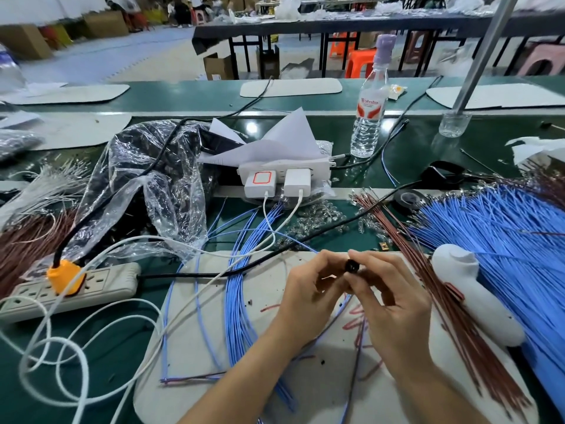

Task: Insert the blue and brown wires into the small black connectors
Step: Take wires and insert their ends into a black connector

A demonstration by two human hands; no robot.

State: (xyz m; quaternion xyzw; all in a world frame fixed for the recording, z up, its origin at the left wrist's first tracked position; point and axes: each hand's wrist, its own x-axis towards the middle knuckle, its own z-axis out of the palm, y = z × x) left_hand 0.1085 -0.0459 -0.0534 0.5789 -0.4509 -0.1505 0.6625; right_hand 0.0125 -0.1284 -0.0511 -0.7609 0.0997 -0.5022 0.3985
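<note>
Bottle label: we read "Wahaha" in red letters on the clear water bottle (367, 123), upper right of centre.
Work mat (305, 381): we found its red scribbles illegible, lower centre.

Crinkled glossy plastic bag (146, 179), clear plastic bottle (367, 123), matt green tabletop (406, 151)

Water bottle (368, 117) near white chargers (296, 182); grey power strip (104, 283) with orange plug (65, 278); crumpled plastic bag (171, 191)
</note>
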